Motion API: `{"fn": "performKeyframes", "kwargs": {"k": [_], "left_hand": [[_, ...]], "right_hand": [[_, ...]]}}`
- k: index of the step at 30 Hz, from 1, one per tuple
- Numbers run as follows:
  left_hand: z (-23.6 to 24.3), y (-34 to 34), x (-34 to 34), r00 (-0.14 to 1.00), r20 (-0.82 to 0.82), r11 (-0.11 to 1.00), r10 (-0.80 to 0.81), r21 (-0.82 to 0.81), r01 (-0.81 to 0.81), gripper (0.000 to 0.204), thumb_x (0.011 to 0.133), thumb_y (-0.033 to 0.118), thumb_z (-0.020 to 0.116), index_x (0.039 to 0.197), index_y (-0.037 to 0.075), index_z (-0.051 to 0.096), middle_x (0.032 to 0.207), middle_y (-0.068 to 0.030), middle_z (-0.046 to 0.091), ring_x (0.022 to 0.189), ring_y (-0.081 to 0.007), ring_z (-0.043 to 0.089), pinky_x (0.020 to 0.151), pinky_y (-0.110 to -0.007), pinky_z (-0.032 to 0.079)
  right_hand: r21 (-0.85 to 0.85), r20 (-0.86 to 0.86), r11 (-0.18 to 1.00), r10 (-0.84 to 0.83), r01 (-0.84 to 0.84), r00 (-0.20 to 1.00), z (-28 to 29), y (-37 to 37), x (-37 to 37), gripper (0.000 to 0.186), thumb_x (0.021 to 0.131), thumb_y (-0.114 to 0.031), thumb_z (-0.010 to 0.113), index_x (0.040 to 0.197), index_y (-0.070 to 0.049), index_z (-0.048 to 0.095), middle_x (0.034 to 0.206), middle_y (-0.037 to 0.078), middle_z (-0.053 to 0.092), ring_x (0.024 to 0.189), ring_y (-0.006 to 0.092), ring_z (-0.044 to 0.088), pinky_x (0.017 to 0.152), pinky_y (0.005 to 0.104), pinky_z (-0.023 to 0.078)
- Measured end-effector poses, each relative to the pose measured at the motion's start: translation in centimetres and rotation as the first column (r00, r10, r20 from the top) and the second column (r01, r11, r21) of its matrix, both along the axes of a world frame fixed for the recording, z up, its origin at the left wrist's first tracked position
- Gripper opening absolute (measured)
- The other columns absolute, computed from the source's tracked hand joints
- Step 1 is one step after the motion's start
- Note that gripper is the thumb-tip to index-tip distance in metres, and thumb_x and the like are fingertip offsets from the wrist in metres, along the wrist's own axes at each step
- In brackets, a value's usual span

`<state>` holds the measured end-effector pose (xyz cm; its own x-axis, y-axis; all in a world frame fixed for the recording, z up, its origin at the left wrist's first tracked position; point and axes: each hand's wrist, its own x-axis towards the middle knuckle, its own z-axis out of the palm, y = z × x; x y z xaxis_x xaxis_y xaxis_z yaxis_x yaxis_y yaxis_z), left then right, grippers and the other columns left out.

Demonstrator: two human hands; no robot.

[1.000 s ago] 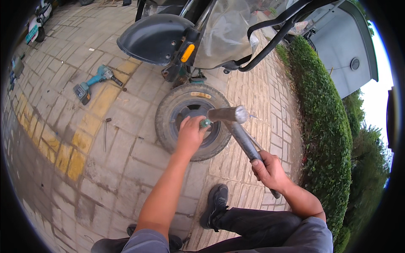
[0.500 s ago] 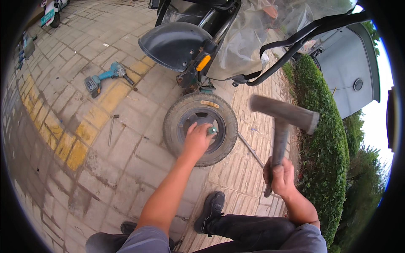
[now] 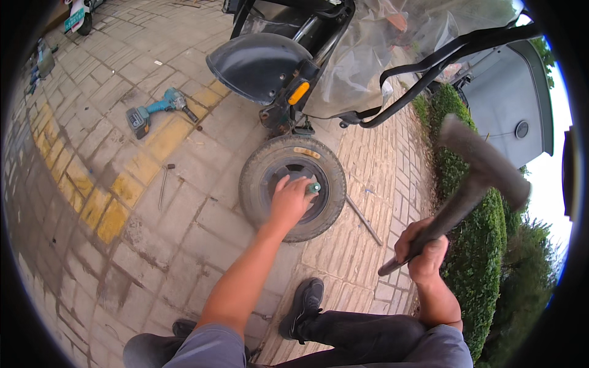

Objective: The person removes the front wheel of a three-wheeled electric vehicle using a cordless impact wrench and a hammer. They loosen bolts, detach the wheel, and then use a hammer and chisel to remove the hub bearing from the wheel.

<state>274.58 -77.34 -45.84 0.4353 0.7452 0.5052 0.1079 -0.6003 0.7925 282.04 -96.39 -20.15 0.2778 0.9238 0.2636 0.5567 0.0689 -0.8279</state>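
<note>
A wheel with a worn black tyre (image 3: 253,190) lies flat on the paving. Over its hub, my left hand (image 3: 291,199) is closed on a green-handled tool (image 3: 313,187), seen almost end-on; its shank and tip are hidden. My right hand (image 3: 423,250) grips a hammer (image 3: 457,208) by its dark handle, raised to the right of the wheel. The hammer's heavy head is blurred by motion and stands well apart from the green handle.
A vehicle with a black mudguard (image 3: 261,67) stands just beyond the wheel. A teal cordless impact wrench (image 3: 161,109) and a thin socket tool (image 3: 164,186) lie at left. A metal bar (image 3: 364,221) rests right of the tyre. A hedge (image 3: 475,245) borders the right.
My right hand has swung the hammer up and to the right, away from the wheel. My left hand stays over the hub with the green-handled tool.
</note>
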Motion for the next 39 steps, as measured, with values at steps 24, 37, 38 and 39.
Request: {"fn": "performKeyframes", "kwargs": {"k": [24,37,38,39], "left_hand": [[0.2,-1.4,-3.0,0.973,0.209,0.917,0.097,-0.399,-0.006,0.029,0.083,0.016,0.071,0.108,0.005,0.063,0.098,-0.0168,0.068,0.087,-0.0298,0.066,0.075,-0.035,0.051],[-0.4,-1.0,-2.7,0.960,0.257,0.917,0.110,-0.399,0.001,0.030,0.080,0.018,0.072,0.106,0.006,0.065,0.096,-0.0156,0.066,0.091,-0.0352,0.062,0.080,-0.041,0.049],[-0.1,-0.9,-2.9,0.963,0.250,0.918,0.105,-0.396,0.003,0.029,0.080,0.018,0.072,0.106,0.006,0.065,0.096,-0.0156,0.066,0.092,-0.0355,0.061,0.082,-0.041,0.048],[0.2,-0.8,-2.9,0.965,0.245,0.920,0.098,-0.393,0.006,0.028,0.080,0.018,0.072,0.105,0.006,0.065,0.096,-0.0155,0.066,0.092,-0.0357,0.061,0.084,-0.041,0.048]], "right_hand": [[-0.567,0.098,0.809,-0.121,0.155,0.988,-5.3,-1.5,2.2,0.031,0.090,-0.026,0.066,0.096,0.003,0.055,0.063,0.006,0.056,0.053,0.0130,0.057,0.050,0.0295,0.046],[-0.406,0.624,0.913,0.246,0.038,0.742,-2.8,1.8,-0.8,0.035,0.085,-0.024,0.068,0.104,-0.001,0.049,0.065,0.021,0.061,0.060,0.0425,0.063,0.055,0.0451,0.051],[-0.517,0.723,0.815,0.253,0.261,0.643,-3.0,2.6,-1.1,0.034,0.086,-0.026,0.067,0.098,0.000,0.049,0.065,0.023,0.061,0.062,0.0448,0.062,0.057,0.0484,0.051],[-0.546,0.720,0.789,0.271,0.280,0.638,-2.7,3.1,-0.9,0.034,0.086,-0.027,0.066,0.096,0.001,0.050,0.064,0.024,0.060,0.062,0.0454,0.062,0.057,0.0491,0.050]]}}
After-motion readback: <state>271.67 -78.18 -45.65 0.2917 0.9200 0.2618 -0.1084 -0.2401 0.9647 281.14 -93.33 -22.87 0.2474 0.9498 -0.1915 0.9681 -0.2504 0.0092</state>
